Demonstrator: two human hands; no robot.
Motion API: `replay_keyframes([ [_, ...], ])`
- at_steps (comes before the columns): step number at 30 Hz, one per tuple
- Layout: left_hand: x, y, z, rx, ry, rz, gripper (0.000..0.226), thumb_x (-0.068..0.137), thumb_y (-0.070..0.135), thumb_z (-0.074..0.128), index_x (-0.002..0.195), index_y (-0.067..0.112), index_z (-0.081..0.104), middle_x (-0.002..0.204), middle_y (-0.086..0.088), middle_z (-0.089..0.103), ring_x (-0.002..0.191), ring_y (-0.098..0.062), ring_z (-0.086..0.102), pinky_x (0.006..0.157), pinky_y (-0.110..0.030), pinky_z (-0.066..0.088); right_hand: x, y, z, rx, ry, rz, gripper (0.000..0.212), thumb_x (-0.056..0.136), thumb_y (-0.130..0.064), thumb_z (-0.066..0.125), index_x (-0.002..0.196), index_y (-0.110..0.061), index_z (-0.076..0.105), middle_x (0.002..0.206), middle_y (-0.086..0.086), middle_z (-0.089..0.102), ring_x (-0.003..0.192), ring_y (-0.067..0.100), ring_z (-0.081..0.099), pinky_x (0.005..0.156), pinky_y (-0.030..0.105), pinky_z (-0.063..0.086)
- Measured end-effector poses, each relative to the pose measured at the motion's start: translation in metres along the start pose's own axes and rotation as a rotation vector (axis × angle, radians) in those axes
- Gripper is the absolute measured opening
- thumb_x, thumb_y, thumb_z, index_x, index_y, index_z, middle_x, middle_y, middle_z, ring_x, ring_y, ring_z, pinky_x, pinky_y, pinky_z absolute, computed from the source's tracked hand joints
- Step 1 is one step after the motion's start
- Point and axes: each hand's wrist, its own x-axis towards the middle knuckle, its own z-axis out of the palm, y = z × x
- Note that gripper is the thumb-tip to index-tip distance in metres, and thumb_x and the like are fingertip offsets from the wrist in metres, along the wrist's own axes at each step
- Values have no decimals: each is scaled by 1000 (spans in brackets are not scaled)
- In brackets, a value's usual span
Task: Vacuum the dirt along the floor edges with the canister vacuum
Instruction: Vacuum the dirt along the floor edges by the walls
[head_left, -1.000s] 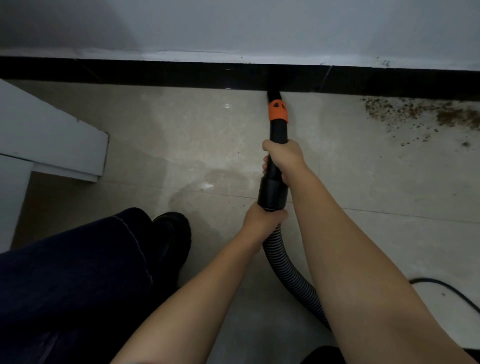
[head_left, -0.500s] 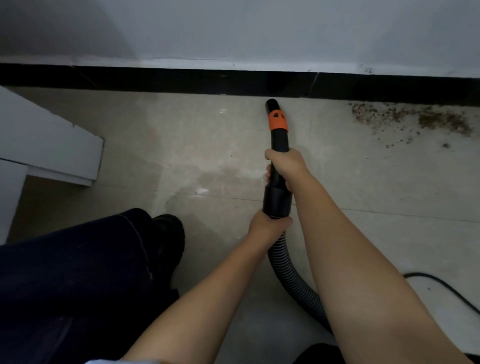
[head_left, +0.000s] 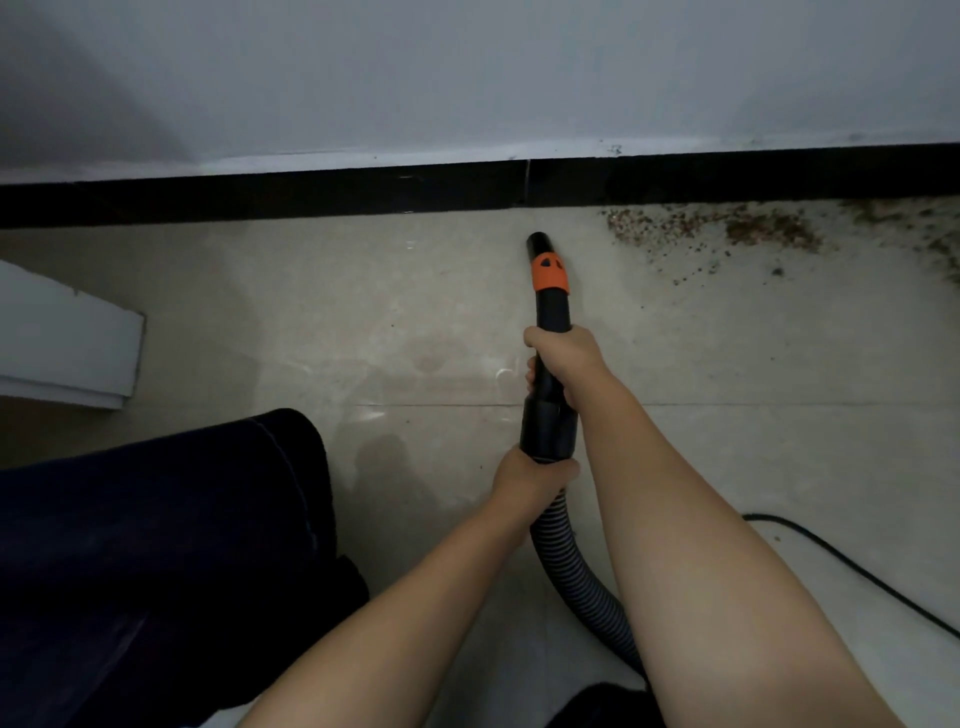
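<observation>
I see a shiny, smooth tile floor (head_left: 311, 312), a glossy black baseboard (head_left: 260, 197), a ribbed plastic hose (head_left: 576, 577), and crumbly brown dirt (head_left: 727, 228).

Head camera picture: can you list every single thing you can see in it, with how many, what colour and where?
vacuum nozzle: one, black with an orange band, centre, tip short of the skirting
hose: one, ribbed black and grey, running down from the nozzle
dirt: one scattered patch, brown, floor edge at upper right
skirting: one strip, black, along the wall foot
wall: one, pale grey, top
floor: pale beige tiles, middle
cable: one, black, lower right
board: one, white, left edge
trouser leg: one, dark blue, lower left
left hand: grips the hose end
right hand: grips the nozzle tube
</observation>
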Motion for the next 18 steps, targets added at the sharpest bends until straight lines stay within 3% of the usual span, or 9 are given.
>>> replay_keyframes([
  [3,-4,0,4,-3,-22,1,30,82,12,66,112,7,62,109,-14,67,94,-24,62,74,-27,50,-2,-1,-6,5,8,2,17,83,-7,57,98,-5,49,63,9,51,48,19,49,49,27,46],
  [8,-5,11,9,7,-82,-5,35,81,14,67,115,7,62,111,-15,67,103,-28,63,85,-34,52,-2,-9,-18,15,56,22,18,83,-6,57,99,-4,49,62,10,51,46,20,49,47,27,46],
  [13,2,12,10,-54,-132,-39,26,79,11,68,104,7,64,108,-18,68,100,-31,64,88,-39,52,-3,-17,-16,-31,101,26,13,83,-7,58,93,-6,49,63,10,52,48,20,49,46,27,45],
  [15,4,13,12,-89,-139,-75,25,79,9,67,104,5,64,103,-18,68,91,-29,64,83,-38,53,-3,-19,-12,-78,118,20,15,83,-7,58,95,-6,49,64,9,53,48,19,50,47,26,45],
  [18,1,21,14,-160,-160,-143,18,79,9,64,97,5,63,79,-9,62,71,-22,56,64,-32,47,-2,-28,-6,-173,146,20,21,83,-9,58,102,-5,49,66,8,54,50,18,52,49,27,46],
])
